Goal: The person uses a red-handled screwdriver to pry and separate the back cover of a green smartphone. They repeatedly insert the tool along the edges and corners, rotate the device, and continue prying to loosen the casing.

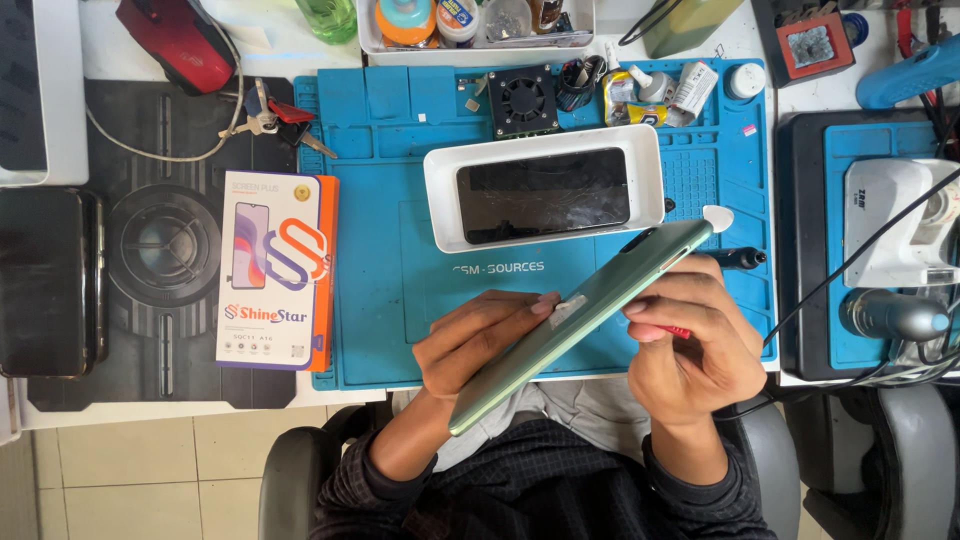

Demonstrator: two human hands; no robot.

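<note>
A green phone body is tilted on edge over the front of the blue work mat, held between both hands. My left hand grips its lower side and presses a small white piece against the edge. My right hand holds the upper side, with a thin red tool partly hidden under its fingers. A white pick shows at the phone's top corner. Behind it, a white tray holds a black cracked screen.
A white and orange screen-protector box lies left on the mat's edge. A small black fan, glue tubes and keys sit at the back. A black pen, a white station and cables are to the right.
</note>
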